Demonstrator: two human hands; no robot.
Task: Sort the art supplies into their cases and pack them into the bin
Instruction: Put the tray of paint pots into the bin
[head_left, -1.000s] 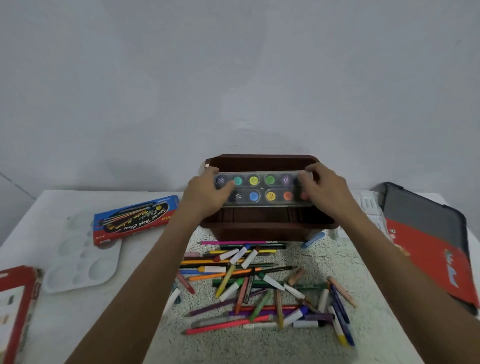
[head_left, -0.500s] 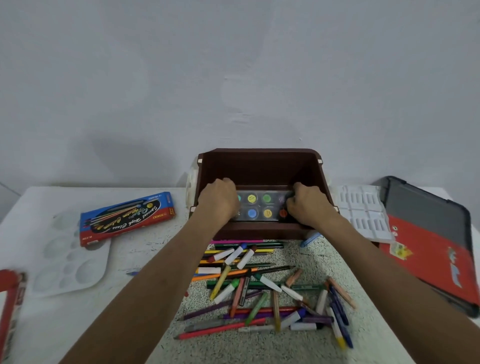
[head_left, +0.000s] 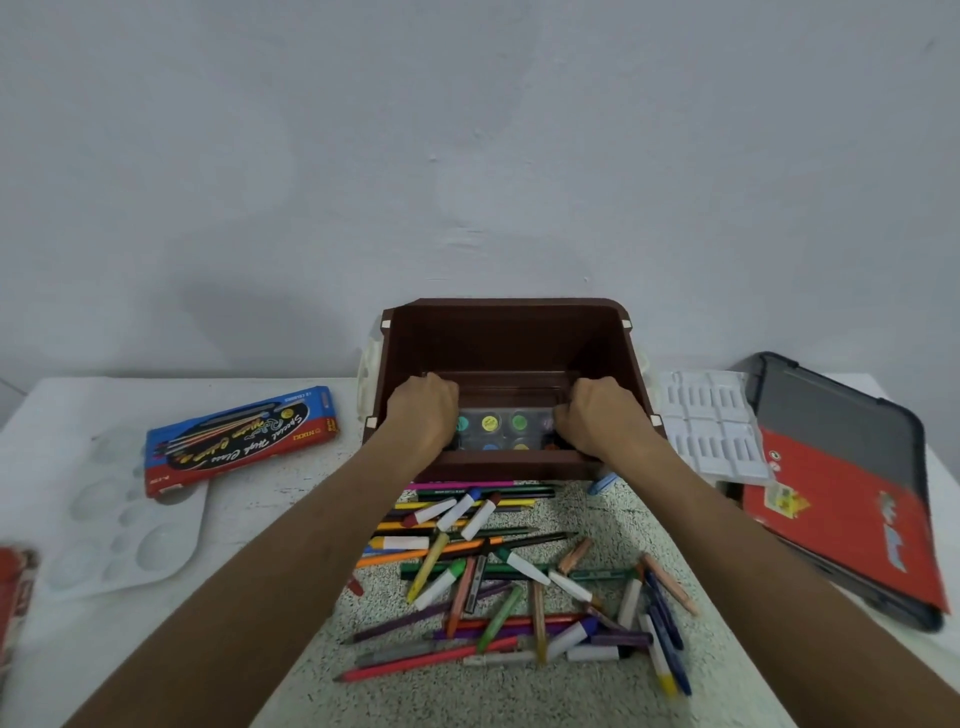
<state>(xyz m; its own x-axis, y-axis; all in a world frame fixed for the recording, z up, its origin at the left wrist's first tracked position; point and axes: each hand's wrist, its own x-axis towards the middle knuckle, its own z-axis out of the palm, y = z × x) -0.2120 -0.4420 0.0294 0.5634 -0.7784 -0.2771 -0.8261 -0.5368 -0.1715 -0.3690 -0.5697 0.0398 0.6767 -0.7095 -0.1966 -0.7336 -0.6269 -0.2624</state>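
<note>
A brown bin (head_left: 506, 340) stands at the back middle of the table. Deep inside it lies a clear paint-pot case (head_left: 503, 430) with round coloured pots. My left hand (head_left: 422, 418) grips the case's left end and my right hand (head_left: 597, 420) grips its right end, both reaching down into the bin. The bin's front wall hides the case's near edge. A loose pile of several coloured pencils, crayons and markers (head_left: 511, 577) lies on the speckled mat in front of the bin.
A blue-and-red brush box (head_left: 241, 439) lies left of the bin, over a white paint palette (head_left: 111, 525). A white insert tray (head_left: 711, 421) and a grey-and-red case (head_left: 841, 483) lie to the right. A red box (head_left: 13, 603) sits at the left edge.
Both hands have lowered the paint-pot case from above the bin's rim down to the bottom of the bin. The view has shifted slightly.
</note>
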